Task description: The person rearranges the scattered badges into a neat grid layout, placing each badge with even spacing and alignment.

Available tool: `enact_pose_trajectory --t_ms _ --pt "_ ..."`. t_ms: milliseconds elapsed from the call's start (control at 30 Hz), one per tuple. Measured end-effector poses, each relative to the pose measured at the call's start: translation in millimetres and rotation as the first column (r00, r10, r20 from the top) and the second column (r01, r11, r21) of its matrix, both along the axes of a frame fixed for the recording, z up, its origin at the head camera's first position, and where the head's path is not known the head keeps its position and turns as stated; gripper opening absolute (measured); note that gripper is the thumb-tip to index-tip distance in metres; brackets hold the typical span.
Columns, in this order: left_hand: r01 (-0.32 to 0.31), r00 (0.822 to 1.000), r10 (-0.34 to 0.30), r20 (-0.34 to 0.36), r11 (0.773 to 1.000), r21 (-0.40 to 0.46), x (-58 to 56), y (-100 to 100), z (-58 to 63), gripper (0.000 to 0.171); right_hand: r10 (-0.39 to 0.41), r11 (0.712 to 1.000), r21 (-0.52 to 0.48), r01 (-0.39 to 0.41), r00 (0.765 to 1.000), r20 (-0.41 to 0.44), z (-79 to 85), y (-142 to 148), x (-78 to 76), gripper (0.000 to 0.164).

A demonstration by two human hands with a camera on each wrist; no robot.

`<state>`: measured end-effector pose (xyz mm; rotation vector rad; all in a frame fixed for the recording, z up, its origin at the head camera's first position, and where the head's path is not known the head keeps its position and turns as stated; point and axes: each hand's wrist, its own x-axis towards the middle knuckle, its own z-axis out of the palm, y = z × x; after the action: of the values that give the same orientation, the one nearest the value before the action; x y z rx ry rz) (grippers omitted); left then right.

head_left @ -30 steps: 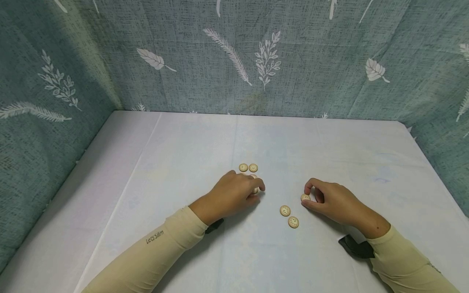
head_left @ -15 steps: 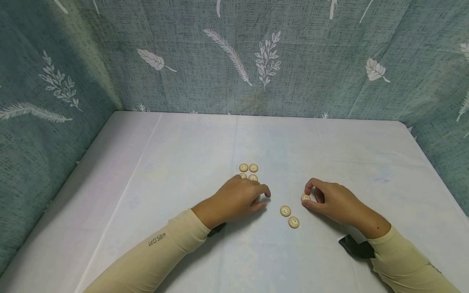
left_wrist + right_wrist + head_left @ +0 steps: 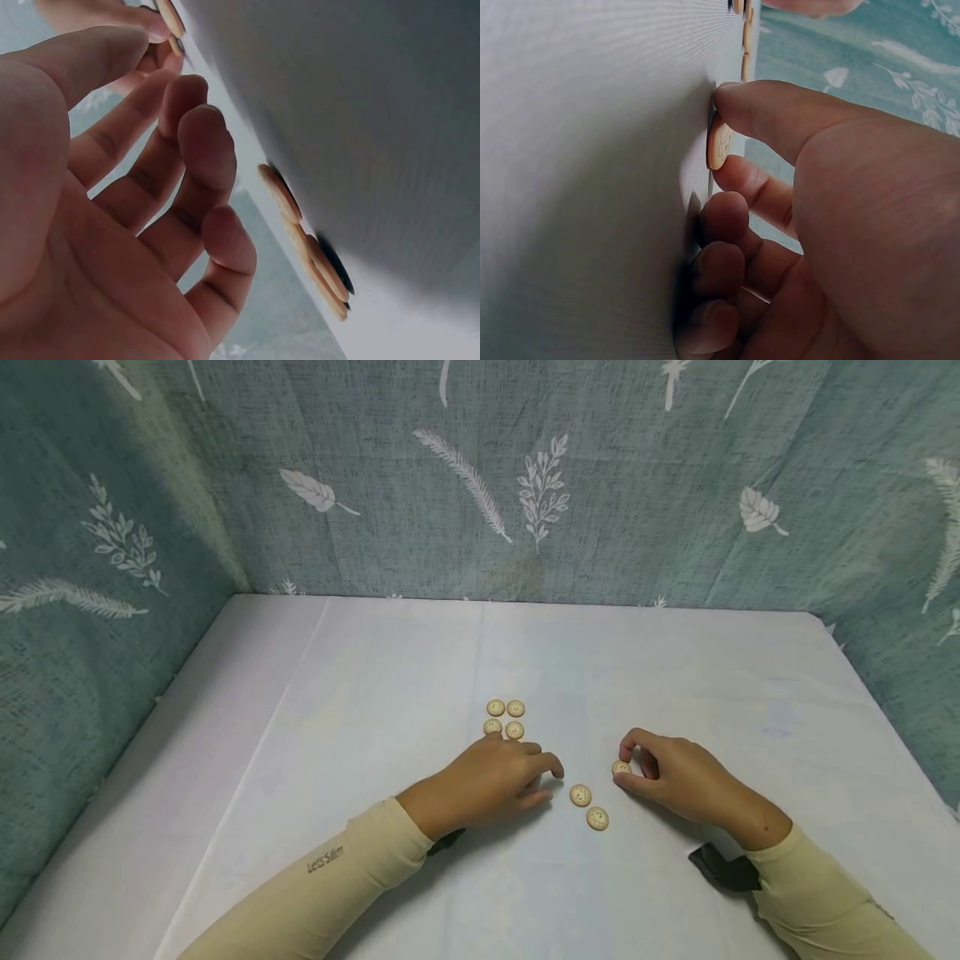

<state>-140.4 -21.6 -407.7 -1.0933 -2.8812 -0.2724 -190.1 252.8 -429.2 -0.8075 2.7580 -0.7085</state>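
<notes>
My right hand (image 3: 678, 778) pinches a round wooden button (image 3: 621, 767) at the table surface, thumb and index finger on its opposite edges. The right wrist view shows this pinched button (image 3: 718, 144) tilted off the cloth. My left hand (image 3: 491, 783) hovers over the table with loosely bent fingers and nothing between them. Just beyond it lie several buttons (image 3: 515, 708) in two columns, the nearer part hidden by that hand. Between the hands rest two loose buttons, an upper button (image 3: 580, 795) and a lower button (image 3: 597, 818). Grouped buttons (image 3: 330, 266) also appear in the left wrist view.
A white cloth (image 3: 375, 668) with faint creases covers the table. Green curtains (image 3: 637, 485) with white leaf prints hang behind it and at both sides. A dark strap piece (image 3: 723, 868) sits at my right wrist.
My left hand has drawn back from the grouped buttons, toward the right and slightly nearer, uncovering more of them. The right hand keeps its pinch on the button. The head view has shifted slightly.
</notes>
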Motion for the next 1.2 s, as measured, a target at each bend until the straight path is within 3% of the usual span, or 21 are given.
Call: enact_pose_trajectory --t_ms 500,900,1067,1200 --pt "0.031 1.000 -0.031 0.000 0.998 -0.059 2.1 7 1.6 0.035 -0.001 1.000 0.001 0.001 1.000 -0.012 4.3 0 -1.8 0.019" --pt "0.116 0.987 -0.127 -0.096 0.987 -0.115 7.9 6 -4.2 0.045 0.009 1.000 -0.004 -0.009 1.000 -0.015 3.0 -1 -1.8 0.019" --pt "0.117 0.990 -0.127 -0.053 0.979 -0.169 10.4 8 -6.1 0.045 0.011 1.000 0.003 -0.011 1.000 0.007 1.2 0 -0.4 0.020" --pt "0.095 0.994 -0.101 -0.035 0.983 -0.157 10.3 8 -4.8 0.041 0.017 1.000 0.001 -0.017 1.000 -0.002 1.7 -1 -0.6 0.020"
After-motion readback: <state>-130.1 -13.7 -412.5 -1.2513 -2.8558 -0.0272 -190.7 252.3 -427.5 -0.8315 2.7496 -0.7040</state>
